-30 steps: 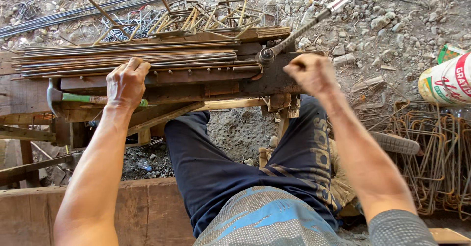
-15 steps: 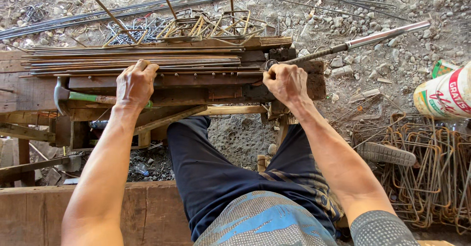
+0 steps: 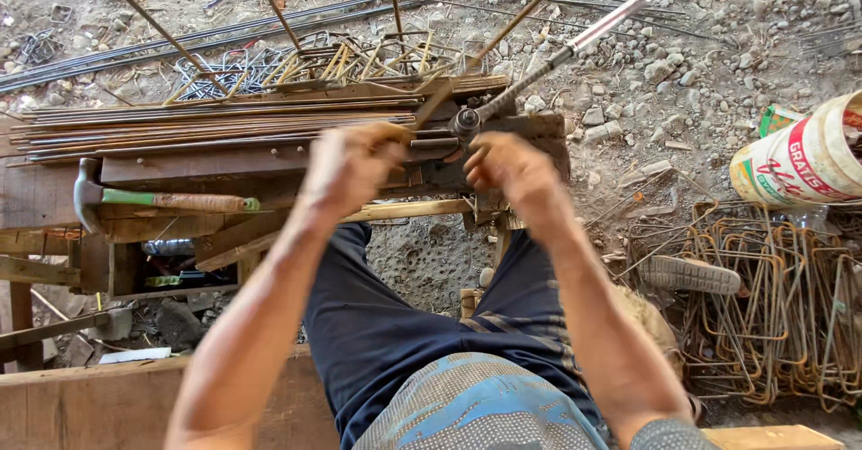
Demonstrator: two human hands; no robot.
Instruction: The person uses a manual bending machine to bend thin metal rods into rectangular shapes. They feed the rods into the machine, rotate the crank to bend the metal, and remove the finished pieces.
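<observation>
My left hand (image 3: 350, 167) is blurred and curled at the near end of a thin steel rod (image 3: 503, 41), which slants up and away from the bending jig (image 3: 465, 125) on the wooden bench (image 3: 269, 167). Just right of the jig, my right hand (image 3: 514, 176) has its fingers curled close to the pivot; the blur hides what it grips. The metal lever pipe (image 3: 593, 28) sticks out from the jig toward the upper right with no hand on it. I sit with my legs under the bench.
A bundle of straight rods (image 3: 215, 125) lies along the bench top. A green-handled hammer (image 3: 171, 201) rests on its front ledge. Bent wire stirrups (image 3: 781, 297), a sandal (image 3: 687, 275) and a white bucket (image 3: 808, 158) are on the gravel at right.
My right hand let go of the lever pipe and dropped to the jig. My left hand slid right along the bench to the rod. The lever swung up to the right.
</observation>
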